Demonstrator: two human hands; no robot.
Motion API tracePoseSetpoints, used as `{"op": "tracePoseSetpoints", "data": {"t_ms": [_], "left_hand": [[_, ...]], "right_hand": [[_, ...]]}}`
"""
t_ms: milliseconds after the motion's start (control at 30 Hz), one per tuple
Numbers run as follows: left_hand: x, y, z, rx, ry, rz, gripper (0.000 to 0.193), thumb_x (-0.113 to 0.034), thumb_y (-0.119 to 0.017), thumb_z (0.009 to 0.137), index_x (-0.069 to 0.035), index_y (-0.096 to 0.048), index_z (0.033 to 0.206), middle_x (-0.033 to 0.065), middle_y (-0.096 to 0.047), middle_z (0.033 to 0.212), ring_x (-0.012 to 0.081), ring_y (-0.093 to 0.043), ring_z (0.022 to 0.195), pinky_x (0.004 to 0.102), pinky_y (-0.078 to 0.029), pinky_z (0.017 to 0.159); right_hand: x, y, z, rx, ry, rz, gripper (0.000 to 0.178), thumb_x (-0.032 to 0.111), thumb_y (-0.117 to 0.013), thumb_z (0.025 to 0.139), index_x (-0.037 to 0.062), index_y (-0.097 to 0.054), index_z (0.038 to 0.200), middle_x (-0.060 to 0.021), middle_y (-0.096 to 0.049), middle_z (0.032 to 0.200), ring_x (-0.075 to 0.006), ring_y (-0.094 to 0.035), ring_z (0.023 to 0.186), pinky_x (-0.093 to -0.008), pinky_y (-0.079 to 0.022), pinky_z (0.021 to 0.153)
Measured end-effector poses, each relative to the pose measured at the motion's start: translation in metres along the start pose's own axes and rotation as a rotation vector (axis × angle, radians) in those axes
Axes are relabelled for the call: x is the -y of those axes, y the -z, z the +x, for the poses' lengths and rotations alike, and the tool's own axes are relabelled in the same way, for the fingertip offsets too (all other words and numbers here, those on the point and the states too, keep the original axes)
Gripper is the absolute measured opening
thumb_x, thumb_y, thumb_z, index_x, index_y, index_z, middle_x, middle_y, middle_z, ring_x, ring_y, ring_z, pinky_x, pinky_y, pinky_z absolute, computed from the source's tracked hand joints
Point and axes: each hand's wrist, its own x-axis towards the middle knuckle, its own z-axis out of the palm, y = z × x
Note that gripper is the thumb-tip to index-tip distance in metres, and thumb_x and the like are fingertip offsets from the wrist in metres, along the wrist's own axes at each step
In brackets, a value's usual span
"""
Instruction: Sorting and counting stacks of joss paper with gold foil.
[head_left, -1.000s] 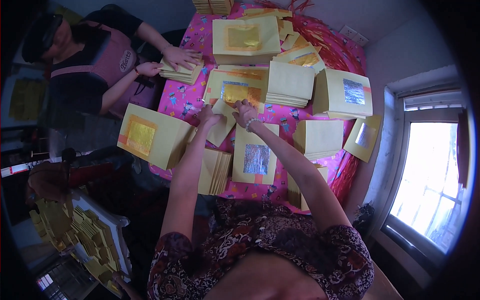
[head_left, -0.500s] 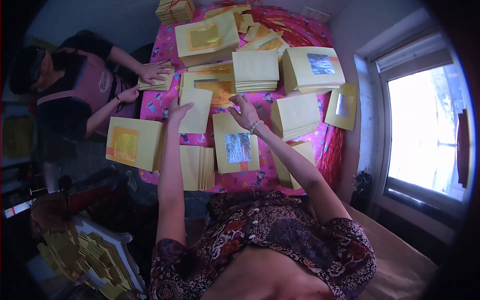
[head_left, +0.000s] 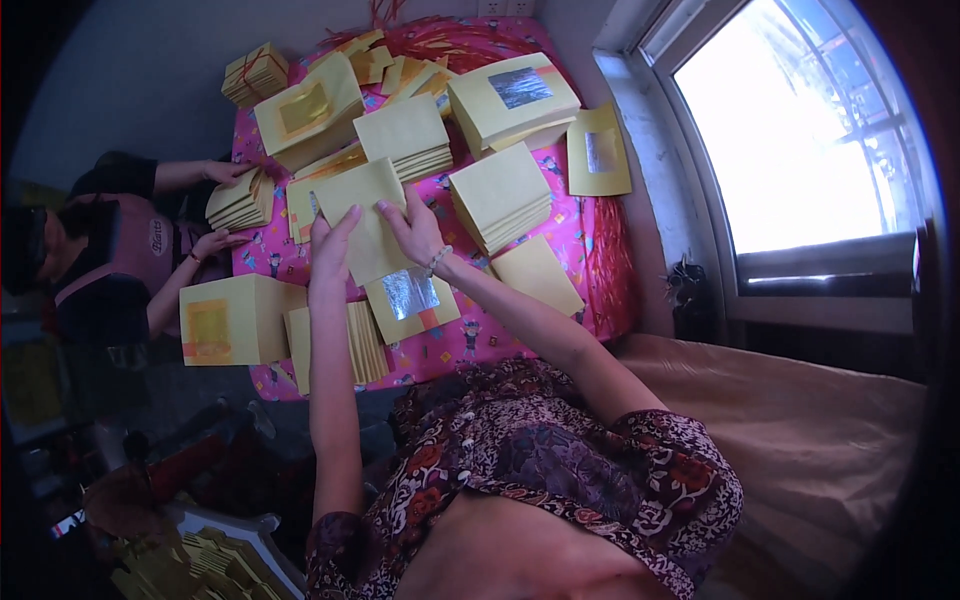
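Observation:
Between my hands is a plain yellow paper sheet (head_left: 362,190), perhaps a few together, lifted over the table. My left hand (head_left: 331,248) pinches its lower left side, thumb on top. At its right edge my right hand (head_left: 416,232), with a beaded bracelet at the wrist, grips with the thumb on top; the other fingers are partly hidden. Below the sheet lies a yellow paper with a silver foil square (head_left: 411,294), partly covered. A folded yellow paper stack (head_left: 340,345) stands by my left forearm.
Several yellow paper stacks (head_left: 500,195) crowd the pink patterned table (head_left: 480,345). Red strands (head_left: 610,270) hang along its right edge. At the left a co-worker (head_left: 115,245) has both hands at another stack (head_left: 242,200). A tied bundle (head_left: 255,75) sits at the far left corner.
My right hand, open and apart before, has closed on the right edge of the yellow paper sheet. The view has swung. The co-worker's hand has moved from the stack's top to its edge.

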Motion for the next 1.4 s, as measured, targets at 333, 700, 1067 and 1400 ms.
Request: {"op": "tracePoseSetpoints", "data": {"t_ms": [333, 700, 1067, 1400], "left_hand": [[0.013, -0.079, -0.023, 0.027, 0.020, -0.152, 0.044, -0.007, -0.064, 0.082, -0.001, -0.046, 0.122, 0.0087, -0.056, 0.115, 0.0169, -0.055, 0.103, 0.0291, -0.044, 0.089], [0.042, -0.086, -0.067, 0.029, -0.050, -0.009, 0.028, -0.014, -0.059, 0.088, -0.006, -0.050, 0.113, 0.0013, -0.058, 0.096, 0.0077, -0.056, 0.082, 0.0210, -0.047, 0.068], [0.091, -0.025, -0.104, -0.243, 0.096, -0.038, 0.025, -0.013, -0.058, 0.088, -0.008, -0.053, 0.111, 0.0028, -0.060, 0.096, 0.0107, -0.058, 0.081, 0.0244, -0.049, 0.067], [0.107, -0.013, -0.126, -0.343, 0.114, 0.009, 0.023, -0.015, -0.061, 0.086, -0.008, -0.056, 0.107, 0.0015, -0.059, 0.091, 0.0093, -0.059, 0.078, 0.0223, -0.048, 0.064]], "right_hand": [[0.012, 0.092, -0.035, -0.024, 0.133, -0.030, 0.033, 0.026, -0.061, 0.087, 0.0008, -0.052, 0.106, -0.0105, -0.061, 0.087, -0.0147, -0.060, 0.077, -0.0301, -0.049, 0.071], [-0.062, 0.292, -0.029, -0.586, 0.069, 0.061, 0.020, 0.019, -0.055, 0.091, 0.0010, -0.055, 0.099, -0.0026, -0.060, 0.086, -0.0087, -0.054, 0.075, -0.0240, -0.045, 0.067], [-0.197, 0.375, -0.028, -0.352, -0.192, -0.298, 0.034, 0.029, -0.064, 0.083, -0.0010, -0.058, 0.098, -0.0048, -0.061, 0.081, -0.0115, -0.055, 0.069, -0.0286, -0.045, 0.061], [-0.160, 0.336, -0.029, -0.352, -0.254, -1.234, 0.049, 0.042, -0.055, 0.085, -0.0015, -0.050, 0.107, -0.0257, -0.059, 0.095, -0.0401, -0.059, 0.088, -0.0474, -0.047, 0.077]]}}
